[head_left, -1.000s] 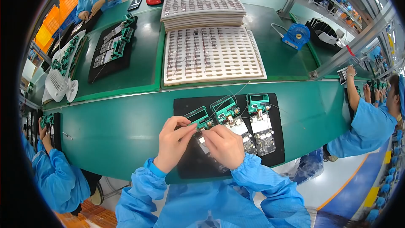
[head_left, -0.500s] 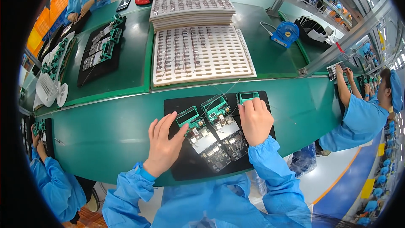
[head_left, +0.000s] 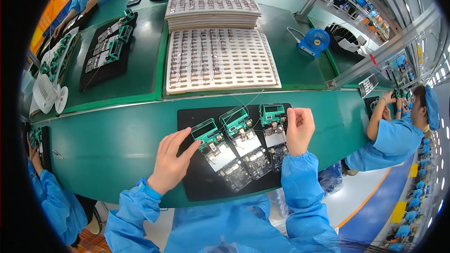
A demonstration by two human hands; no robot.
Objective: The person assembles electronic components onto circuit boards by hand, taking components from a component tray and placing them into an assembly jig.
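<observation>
Three circuit boards with green plastic frames at their far ends lie side by side on a black mat (head_left: 199, 185) in front of me. At the left circuit board (head_left: 222, 157), my left hand (head_left: 171, 159) has its thumb and index finger on either side of the green frame's left corner. The middle circuit board (head_left: 248, 145) is untouched, with thin wires at its frame. Just right of the right circuit board (head_left: 275, 136), my right hand (head_left: 300, 131) is raised with its fingers pinched together. Whatever those fingertips may hold is too small to make out.
Beyond the mat, a white tray (head_left: 248, 72) holds rows of small wired parts, with stacked trays (head_left: 213, 2) behind. A blue fan (head_left: 315, 42) stands right; a white fan (head_left: 47, 94) stands left. More framed boards (head_left: 105, 49) lie far left. Co-workers sit on both sides.
My right hand has moved right, off the right circuit board, uncovering its frame and body. My left hand stays at the left board's frame. The whole view has shifted slightly.
</observation>
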